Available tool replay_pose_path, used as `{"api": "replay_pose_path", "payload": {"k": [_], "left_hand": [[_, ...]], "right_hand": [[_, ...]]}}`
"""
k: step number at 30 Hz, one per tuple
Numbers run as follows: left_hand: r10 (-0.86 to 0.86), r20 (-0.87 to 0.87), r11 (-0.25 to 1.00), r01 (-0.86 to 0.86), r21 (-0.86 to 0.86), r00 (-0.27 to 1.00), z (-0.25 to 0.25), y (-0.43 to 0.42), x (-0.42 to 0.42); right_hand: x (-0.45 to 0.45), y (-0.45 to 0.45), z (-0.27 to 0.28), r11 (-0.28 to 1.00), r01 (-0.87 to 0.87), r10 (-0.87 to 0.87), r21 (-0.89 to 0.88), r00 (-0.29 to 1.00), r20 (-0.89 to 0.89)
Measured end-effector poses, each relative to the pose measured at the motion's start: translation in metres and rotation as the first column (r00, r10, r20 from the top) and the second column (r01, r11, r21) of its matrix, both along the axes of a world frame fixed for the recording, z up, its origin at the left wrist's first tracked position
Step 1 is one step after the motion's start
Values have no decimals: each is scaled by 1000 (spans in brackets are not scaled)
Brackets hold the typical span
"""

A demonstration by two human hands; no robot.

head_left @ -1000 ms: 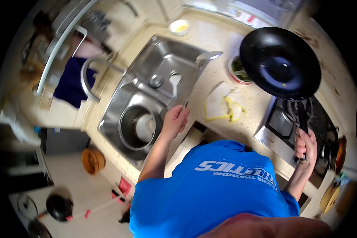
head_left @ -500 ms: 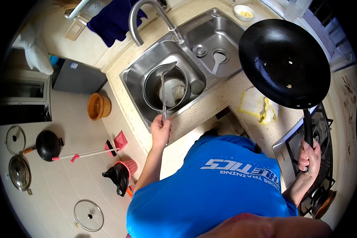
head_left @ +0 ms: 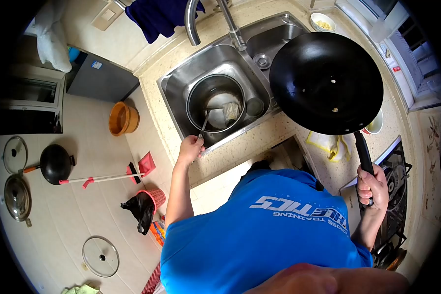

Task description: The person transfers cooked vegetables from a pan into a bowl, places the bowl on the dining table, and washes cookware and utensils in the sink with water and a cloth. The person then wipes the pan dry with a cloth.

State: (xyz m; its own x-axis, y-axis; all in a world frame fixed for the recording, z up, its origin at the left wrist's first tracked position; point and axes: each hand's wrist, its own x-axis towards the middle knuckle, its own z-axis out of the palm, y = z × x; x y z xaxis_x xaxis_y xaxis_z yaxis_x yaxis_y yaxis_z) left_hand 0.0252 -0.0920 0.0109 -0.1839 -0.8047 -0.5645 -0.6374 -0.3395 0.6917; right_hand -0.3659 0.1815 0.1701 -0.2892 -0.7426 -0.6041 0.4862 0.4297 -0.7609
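Observation:
My left hand (head_left: 191, 148) is closed around the handle of a metal spatula (head_left: 204, 122) whose head is down inside a steel pot (head_left: 200, 92). The pot stands in the left basin of the sink (head_left: 174, 83), with cloudy liquid and a pale, crumpled thing (head_left: 231, 111) inside that may be a cloth. My right hand (head_left: 372, 186) grips the black handle of a frying pan (head_left: 313, 88). The pan is held up over the right basin and counter, its inside facing me, with a few small food bits stuck on it.
The faucet (head_left: 191, 29) arches behind the sink. Right of it are a small bowl of yellowish food (head_left: 323, 22), a yellow-edged cloth (head_left: 330, 145), a partly hidden bowl (head_left: 376, 123) and the gas stove (head_left: 394, 183). A brown bucket (head_left: 123, 119) stands on the floor at left.
The spatula head has dropped from above the pot's rim to inside it. The frying pan has shifted left and now hides the white spoon-like thing in the right basin. The view has shifted slightly.

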Motion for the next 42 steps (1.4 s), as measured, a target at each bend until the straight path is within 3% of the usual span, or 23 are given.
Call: {"api": "replay_pose_path", "payload": {"k": [7,10,11,13,14,15,18,19,21,22,28,37,41,42], "left_hand": [[-112,206,993,117,-15,972,7,-19,12],[-211,447,968,251,-30,869,5,-27,16],[-214,442,967,254,-33,871,4,-28,15],[-188,696,923,367,-116,693,29,-26,0],[-148,740,932,343,-118,657,45,-26,-12],[-149,737,930,346,-121,659,46,-28,-14],[74,558,820,268,-505,827,47,-37,-21],[68,555,816,275,-509,829,45,-40,-25],[28,336,814,173,-554,942,41,-44,-35],[32,316,775,176,-607,948,37,-45,-42],[-162,242,774,276,-570,957,32,-45,-75],[-471,179,699,489,-521,864,14,-36,-113],[-562,93,675,521,-522,822,2,-34,-132],[-561,-33,733,478,-484,827,3,-35,-139]], "right_hand": [[5,-8,-7,999,25,-27,31,998,59],[4,-7,-11,997,71,-73,21,996,60],[4,-7,-13,995,95,-95,2,994,53],[3,-8,-15,993,115,-115,8,992,52],[3,-10,-15,991,133,-133,15,989,56],[4,-12,-16,991,137,-137,13,989,52],[6,-22,-18,987,155,-155,40,988,6],[6,-26,-21,988,147,-148,47,989,17],[8,-38,-26,986,153,-154,62,988,16],[7,-44,-31,987,149,-152,57,987,45],[9,-89,-64,990,138,-128,-41,975,184],[0,-124,-108,990,110,-68,-88,920,385],[-7,-123,-123,992,51,3,-114,904,427],[-10,-122,-126,993,27,28,-119,900,435]]}}
